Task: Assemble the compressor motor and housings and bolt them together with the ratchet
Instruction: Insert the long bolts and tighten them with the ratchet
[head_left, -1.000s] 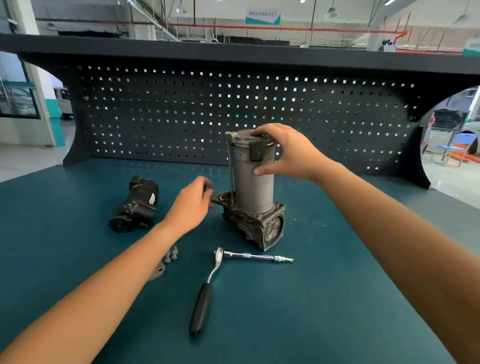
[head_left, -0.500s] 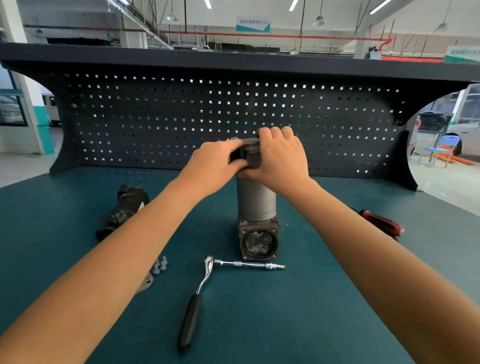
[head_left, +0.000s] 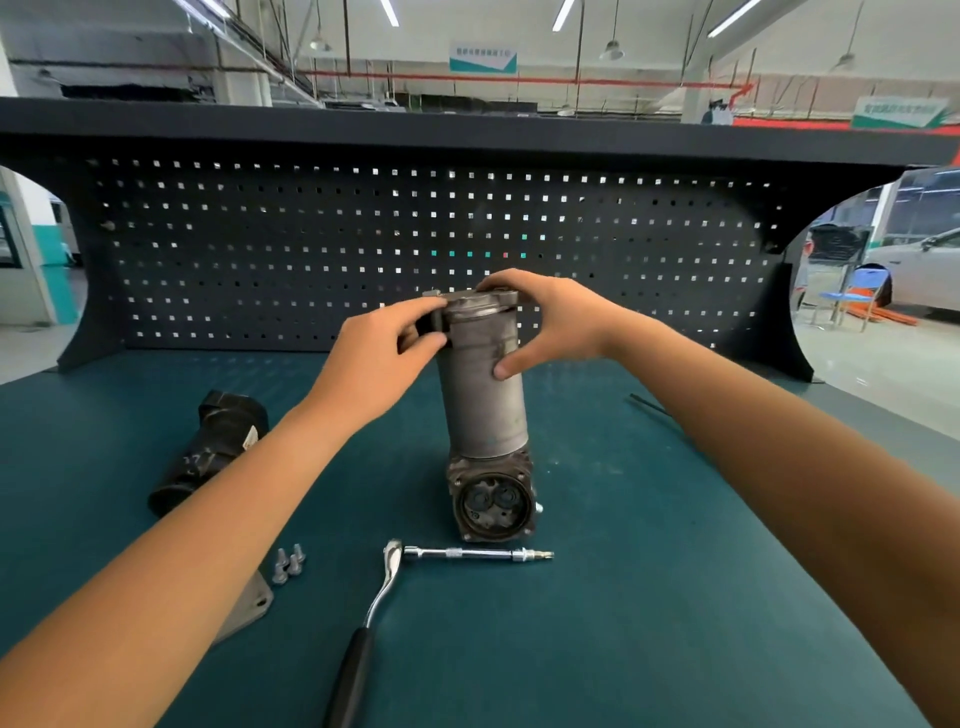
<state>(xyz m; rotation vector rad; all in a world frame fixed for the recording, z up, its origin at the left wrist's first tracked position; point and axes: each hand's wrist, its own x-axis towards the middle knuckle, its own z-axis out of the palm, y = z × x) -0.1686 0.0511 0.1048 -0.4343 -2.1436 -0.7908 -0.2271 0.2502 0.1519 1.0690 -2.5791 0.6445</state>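
Note:
The grey compressor motor (head_left: 485, 400) stands upright on its dark housing (head_left: 492, 499) in the middle of the green bench. My left hand (head_left: 382, 358) pinches the black connector block on the motor's upper left side. My right hand (head_left: 545, 322) grips the motor's top cap, thumb pressed on the cylinder. The ratchet (head_left: 379, 603), with its black handle and a long extension bar (head_left: 478, 555), lies in front of the housing. A second black housing (head_left: 208, 452) lies on its side at the left.
Three loose bolts (head_left: 289, 564) and a grey metal bracket (head_left: 249, 608) lie at the front left, partly under my left forearm. A black pegboard wall (head_left: 415, 249) closes the back of the bench. A thin dark rod (head_left: 649, 405) lies behind my right forearm.
My left hand rose from the motor's base to the connector block at its top. The assembly's round port now faces me. My right hand stayed on the cap.

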